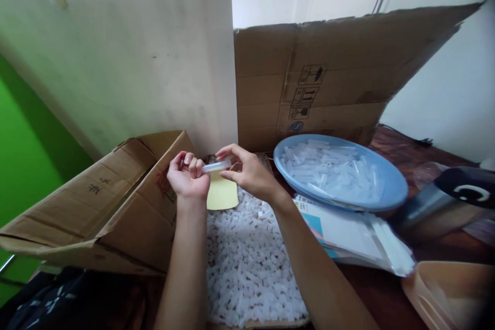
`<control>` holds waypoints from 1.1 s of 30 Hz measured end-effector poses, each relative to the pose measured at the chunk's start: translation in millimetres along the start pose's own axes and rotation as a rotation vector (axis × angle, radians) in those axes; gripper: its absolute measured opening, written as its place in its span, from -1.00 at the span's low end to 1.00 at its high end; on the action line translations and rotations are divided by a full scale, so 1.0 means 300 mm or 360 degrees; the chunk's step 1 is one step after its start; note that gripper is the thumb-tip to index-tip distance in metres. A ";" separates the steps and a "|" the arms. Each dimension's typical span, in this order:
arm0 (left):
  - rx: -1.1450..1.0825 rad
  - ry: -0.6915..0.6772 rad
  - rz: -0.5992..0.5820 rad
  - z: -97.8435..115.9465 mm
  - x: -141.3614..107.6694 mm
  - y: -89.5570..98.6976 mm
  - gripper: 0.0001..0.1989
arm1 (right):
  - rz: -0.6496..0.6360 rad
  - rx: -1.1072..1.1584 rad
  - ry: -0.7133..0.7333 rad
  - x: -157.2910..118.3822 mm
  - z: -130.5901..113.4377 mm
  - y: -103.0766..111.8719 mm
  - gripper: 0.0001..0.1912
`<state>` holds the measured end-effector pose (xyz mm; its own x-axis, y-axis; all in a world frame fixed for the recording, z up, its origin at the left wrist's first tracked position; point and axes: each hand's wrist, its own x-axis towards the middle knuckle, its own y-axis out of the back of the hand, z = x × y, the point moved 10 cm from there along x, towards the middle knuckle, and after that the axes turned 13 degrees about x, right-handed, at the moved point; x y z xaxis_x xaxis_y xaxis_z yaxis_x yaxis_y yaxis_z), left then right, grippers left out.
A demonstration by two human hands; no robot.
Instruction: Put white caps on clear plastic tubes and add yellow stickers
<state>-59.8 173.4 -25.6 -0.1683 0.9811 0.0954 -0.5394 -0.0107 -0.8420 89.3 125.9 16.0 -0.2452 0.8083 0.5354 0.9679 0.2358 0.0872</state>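
A clear plastic tube [216, 166] lies nearly level, one end in the curled fingers of my left hand [190, 175]. Its other end points into the gap between thumb and forefinger of my right hand [251, 171]. Those fingertips are apart, above and below the tube; whether another finger touches it is hard to see. Beneath the tube is a yellow paper square [223, 195], resting on a wide layer of small white plastic pieces [251, 263]. To the right, a blue basin [398, 188] holds many similar clear tubes [328, 165].
An open cardboard box [127, 211] stands at the left. Behind are a white board [154, 62] and a cardboard sheet [263, 82]. Packaged papers [351, 237] lie below the basin, near a dark metallic cup [429, 206] and a peach-coloured container [436, 289].
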 end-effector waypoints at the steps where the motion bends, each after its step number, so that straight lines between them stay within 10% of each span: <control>1: -0.0011 0.0002 0.0010 -0.001 0.002 0.007 -0.61 | -0.0013 -0.0046 0.0031 0.000 -0.010 -0.006 -0.70; 10: 0.0039 -0.0019 -0.0024 -0.005 -0.032 -0.052 -0.62 | 0.0241 -0.0117 -0.0052 -0.002 0.004 0.042 -0.96; 25: 0.0549 -0.0262 -0.0484 0.021 -0.118 -0.216 -0.70 | 0.0294 0.0441 -0.0487 -0.022 0.125 0.058 -0.53; 33: 0.2362 -0.0307 -0.0335 -0.106 -0.051 -0.113 -0.66 | 0.0813 0.0387 -0.0273 -0.035 0.136 0.247 -0.60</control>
<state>-12.8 164.8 -15.3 -0.0232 0.9512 0.3077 -0.8666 -0.1726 0.4682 161.4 156.8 -17.4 0.2238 0.9227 0.3138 0.9301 -0.1059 -0.3517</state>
